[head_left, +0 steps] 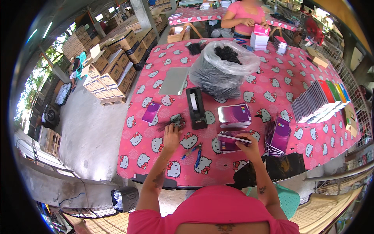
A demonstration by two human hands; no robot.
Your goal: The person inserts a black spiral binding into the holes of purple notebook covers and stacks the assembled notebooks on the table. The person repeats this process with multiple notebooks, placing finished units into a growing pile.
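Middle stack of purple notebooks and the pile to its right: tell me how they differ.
The middle stack is squared up, while the right pile is splayed, its notebooks overlapping unevenly. The middle stack's top cover has its long side running left to right; the right pile's runs mostly up the picture. Pale glare shows on the middle stack's cover, little on the right pile's. Both have purple covers.

Stacked notebooks [234, 114] have glossy covers, paper pages. Tape dispenser [200, 119] looks smooth plastic, bag [208, 78] thin crinkled plastic. Surface [149, 132] has smooth, plastic-looking covering; boxes [108, 80] matt cardboard, floor [83, 136] matt concrete.
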